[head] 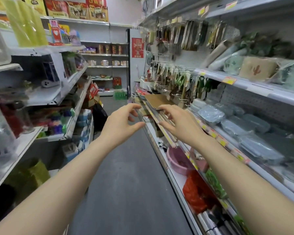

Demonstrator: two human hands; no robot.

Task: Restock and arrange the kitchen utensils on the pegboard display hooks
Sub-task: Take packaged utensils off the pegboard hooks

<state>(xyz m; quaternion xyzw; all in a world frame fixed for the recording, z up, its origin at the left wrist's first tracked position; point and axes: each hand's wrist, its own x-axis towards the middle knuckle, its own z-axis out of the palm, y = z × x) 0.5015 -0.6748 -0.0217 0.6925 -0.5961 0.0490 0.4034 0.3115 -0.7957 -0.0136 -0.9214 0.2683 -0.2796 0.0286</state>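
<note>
Fingers [132, 107] loosely spread on both hands: left hand [122, 124] empty, right hand [183, 128] against long utensil packs [167, 135].

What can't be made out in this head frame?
Head view only:
- Hanging utensils: small and motion-blurred, so the types are unclear.
- Price tags: blurred, so the text is unreadable.
- Long packs at the shelf edge: partly covered by the right hand; it is unclear whether its fingers touch them.
- Red bag: opaque, so the contents are hidden.

A pink basin [176, 161] lies near a red bag [196, 192], below what look like grey lidded containers [211, 114].
</note>
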